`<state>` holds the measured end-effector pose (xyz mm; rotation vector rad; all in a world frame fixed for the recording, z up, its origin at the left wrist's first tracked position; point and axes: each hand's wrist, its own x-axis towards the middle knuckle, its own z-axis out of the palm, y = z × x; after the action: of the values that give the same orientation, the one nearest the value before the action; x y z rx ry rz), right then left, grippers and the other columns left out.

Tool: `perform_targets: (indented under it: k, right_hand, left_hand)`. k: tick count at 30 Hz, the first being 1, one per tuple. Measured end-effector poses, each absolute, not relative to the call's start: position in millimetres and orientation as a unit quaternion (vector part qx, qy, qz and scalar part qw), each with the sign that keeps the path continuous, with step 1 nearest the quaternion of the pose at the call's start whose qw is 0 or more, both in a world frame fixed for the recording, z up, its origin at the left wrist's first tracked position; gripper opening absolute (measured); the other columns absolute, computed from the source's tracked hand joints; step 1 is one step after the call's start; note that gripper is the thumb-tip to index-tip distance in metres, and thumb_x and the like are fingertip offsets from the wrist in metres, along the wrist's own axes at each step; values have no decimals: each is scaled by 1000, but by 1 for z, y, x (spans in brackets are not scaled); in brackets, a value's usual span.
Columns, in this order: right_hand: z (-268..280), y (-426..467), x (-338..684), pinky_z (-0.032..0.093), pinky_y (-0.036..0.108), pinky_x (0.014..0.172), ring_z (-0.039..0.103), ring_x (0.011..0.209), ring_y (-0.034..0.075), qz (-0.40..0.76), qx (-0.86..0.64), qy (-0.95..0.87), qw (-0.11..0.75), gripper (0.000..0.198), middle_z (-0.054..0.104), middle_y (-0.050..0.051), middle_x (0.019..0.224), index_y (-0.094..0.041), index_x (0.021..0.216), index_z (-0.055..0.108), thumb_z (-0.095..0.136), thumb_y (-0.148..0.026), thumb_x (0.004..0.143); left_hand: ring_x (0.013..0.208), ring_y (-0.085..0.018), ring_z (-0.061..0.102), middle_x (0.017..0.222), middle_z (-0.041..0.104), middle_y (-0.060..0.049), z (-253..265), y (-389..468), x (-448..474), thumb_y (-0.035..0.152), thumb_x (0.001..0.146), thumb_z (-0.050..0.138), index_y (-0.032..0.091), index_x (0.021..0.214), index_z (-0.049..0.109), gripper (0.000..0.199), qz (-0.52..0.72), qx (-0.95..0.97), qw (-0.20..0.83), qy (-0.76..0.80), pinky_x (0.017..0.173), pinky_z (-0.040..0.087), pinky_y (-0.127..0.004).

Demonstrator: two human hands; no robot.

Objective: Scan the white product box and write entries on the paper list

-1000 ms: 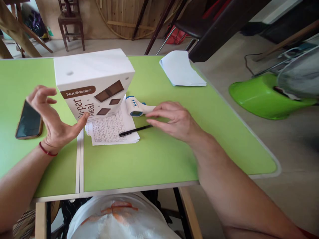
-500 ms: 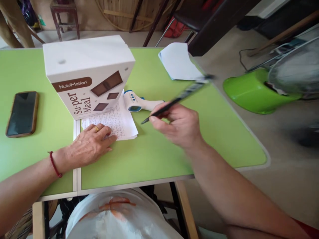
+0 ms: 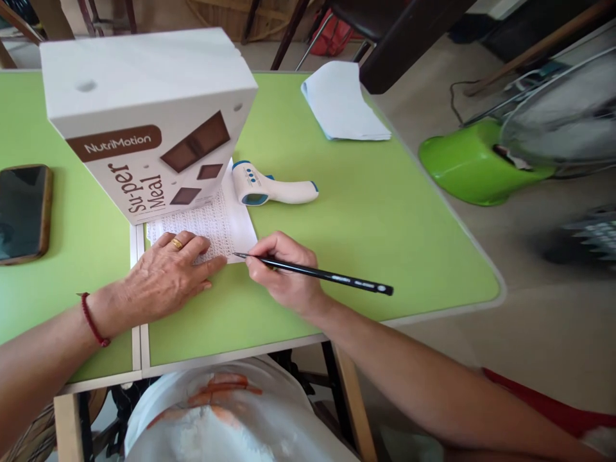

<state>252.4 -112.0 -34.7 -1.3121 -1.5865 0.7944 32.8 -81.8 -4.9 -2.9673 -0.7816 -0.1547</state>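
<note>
Between thumb and fingers, my right hand (image 3: 289, 273) grips a black pencil (image 3: 332, 276). Its tip is at the lower right part of a handwritten sheet of paper (image 3: 240, 221); whether it touches I cannot tell. My left hand (image 3: 171, 276) lies flat over the sheet's lower left, fingers stretched out, holding nothing. A white box (image 3: 149, 70) marked NutriMotion stands on the table behind the left hand and hides the paper's far part. To the box's right, a white and blue infrared thermometer (image 3: 274, 189) rests near the paper's edge.
The green table (image 3: 409, 237) has a metal seam left of the paper. A phone (image 3: 24, 212) lies at the left, folded papers (image 3: 341, 106) at the far right corner. On the floor to the right are a green stool (image 3: 462, 160) and a fan (image 3: 563, 115).
My right hand has come left and down with the pencil, bringing its tip to the paper. The left hand stays on the sheet. The view has shifted slightly.
</note>
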Motion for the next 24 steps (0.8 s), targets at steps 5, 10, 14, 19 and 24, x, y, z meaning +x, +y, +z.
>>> perform_targets:
  k: [5,10,14,19,24]
  right_hand:
    - [-33,-110,249,37,22,43,43,43,9,296,-514,-673,442,14,51,-6,52,-23,65,48,58,-25,76]
    - [-32,-110,249,36,22,43,43,43,9,296,-505,-685,433,15,52,-5,53,-22,66,49,57,-25,78]
    - [-32,-110,249,35,22,42,42,43,9,299,-511,-690,416,17,53,-5,53,-22,66,50,57,-29,80]
    - [-33,-111,248,35,22,42,41,44,9,304,-515,-689,410,16,53,-4,54,-22,67,50,57,-28,79]
    - [-33,-111,248,36,22,43,41,44,9,313,-510,-685,416,15,52,-5,54,-22,65,49,56,-25,78]
  left_hand:
    - [94,-28,50,104,53,-10,-5,-81,33,30,90,60,24,124,55,35,-47,-965,32,-256,75,45,-39]
    - [92,-28,50,103,53,-10,-4,-81,32,30,90,60,24,122,56,33,-49,-966,33,-253,74,44,-39]
    - [92,-28,50,104,52,-10,-5,-82,33,32,91,59,23,122,55,32,-44,-966,34,-253,74,44,-39]
    - [93,-28,50,104,52,-10,-5,-82,33,32,91,60,24,122,55,33,-41,-966,34,-254,74,43,-39]
    - [91,-28,50,103,53,-10,-5,-82,33,32,90,61,24,121,55,33,-45,-966,33,-254,73,43,-39]
